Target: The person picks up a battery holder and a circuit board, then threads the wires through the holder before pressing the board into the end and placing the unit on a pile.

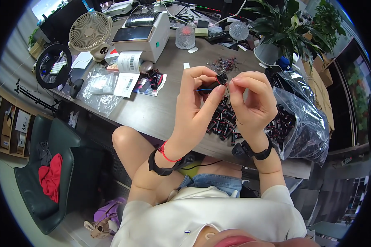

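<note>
My left hand (190, 109) pinches a small black part (222, 78) between thumb and forefinger, above the desk. A thin blue wire (203, 89) runs across behind its thumb. Close by on the right, my right hand (254, 101) has thumb and forefinger closed on what looks like a thin dark wire (229, 93). Its far end is too fine to follow. Below and between the hands lies a pile of small black parts (223, 127) with bits of red, partly hidden by my right hand. Farther back is a loose heap of tiny wired pieces (226, 64).
A clear plastic bag (311, 129) with more black parts lies at the desk's right. Behind stand a potted plant (267, 52), a glass jar (185, 38), a label printer (142, 35) and a fan (90, 32). Labels (126, 84) and a plastic bag (98, 88) lie left.
</note>
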`<move>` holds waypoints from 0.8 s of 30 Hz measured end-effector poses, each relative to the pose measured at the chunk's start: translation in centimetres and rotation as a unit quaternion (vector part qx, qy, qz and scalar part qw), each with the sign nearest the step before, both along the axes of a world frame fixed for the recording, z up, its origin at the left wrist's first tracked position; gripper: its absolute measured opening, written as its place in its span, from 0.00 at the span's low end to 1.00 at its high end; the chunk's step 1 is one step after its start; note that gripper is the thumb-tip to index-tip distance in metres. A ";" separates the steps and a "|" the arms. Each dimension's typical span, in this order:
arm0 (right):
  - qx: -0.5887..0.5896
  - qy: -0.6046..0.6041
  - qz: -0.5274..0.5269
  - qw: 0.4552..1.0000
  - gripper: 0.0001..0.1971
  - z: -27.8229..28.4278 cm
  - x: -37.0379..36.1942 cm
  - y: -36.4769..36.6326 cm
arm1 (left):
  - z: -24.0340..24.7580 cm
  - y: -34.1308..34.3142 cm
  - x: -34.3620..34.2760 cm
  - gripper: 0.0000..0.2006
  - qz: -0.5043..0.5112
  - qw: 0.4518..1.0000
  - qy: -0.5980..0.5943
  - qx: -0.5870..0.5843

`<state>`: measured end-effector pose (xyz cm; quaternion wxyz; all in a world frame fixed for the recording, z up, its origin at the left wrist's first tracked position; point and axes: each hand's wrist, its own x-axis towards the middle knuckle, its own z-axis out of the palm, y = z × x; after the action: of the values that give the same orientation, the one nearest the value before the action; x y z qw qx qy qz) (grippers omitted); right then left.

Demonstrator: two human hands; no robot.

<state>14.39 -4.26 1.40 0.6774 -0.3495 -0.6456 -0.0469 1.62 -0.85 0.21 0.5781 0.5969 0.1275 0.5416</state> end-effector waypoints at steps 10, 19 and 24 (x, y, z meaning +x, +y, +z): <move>0.005 -0.093 -0.090 0.992 0.13 1.0 0.1 -0.6 | 0.7 0.2 -1.1 0.14 0.124 0.977 0.073 0.156; 0.007 -0.134 -0.110 0.985 0.14 0.8 0.0 -0.7 | 1.0 0.5 -1.0 0.14 0.203 0.953 0.093 0.206; 0.026 -0.151 -0.126 0.980 0.13 0.9 0.2 -0.4 | 1.7 0.4 -1.2 0.14 0.224 0.934 0.122 0.251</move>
<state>14.57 -4.67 2.34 0.5693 -0.3992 -0.6900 -0.2010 0.37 -0.41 1.94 0.2537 0.7398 0.1870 0.5945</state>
